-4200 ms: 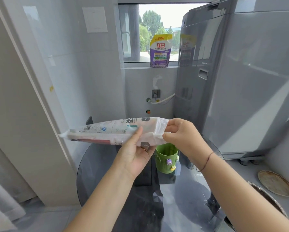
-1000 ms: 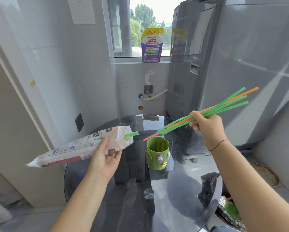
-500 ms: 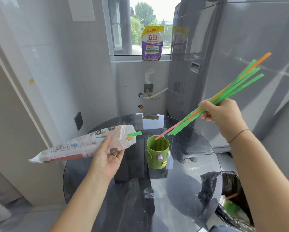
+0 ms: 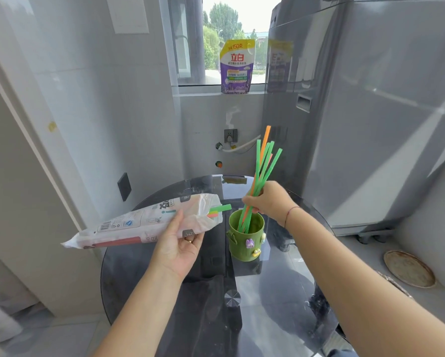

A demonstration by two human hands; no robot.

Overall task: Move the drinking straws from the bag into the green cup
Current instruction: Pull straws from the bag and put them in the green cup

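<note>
Right hand (image 4: 269,199) fingers clenched on straw bunch (image 4: 264,163), held near upright so the tips drop inside the green cup (image 4: 246,237) on the table (image 4: 280,292). Left hand (image 4: 176,243) grips the bag (image 4: 144,222) sideways, mouth beside the cup; leftover straws (image 4: 219,211) poke out.

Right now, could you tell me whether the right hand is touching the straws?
Touching. The head view shows the right hand gripping the straws partway along, their lower ends inside the green cup.
</note>
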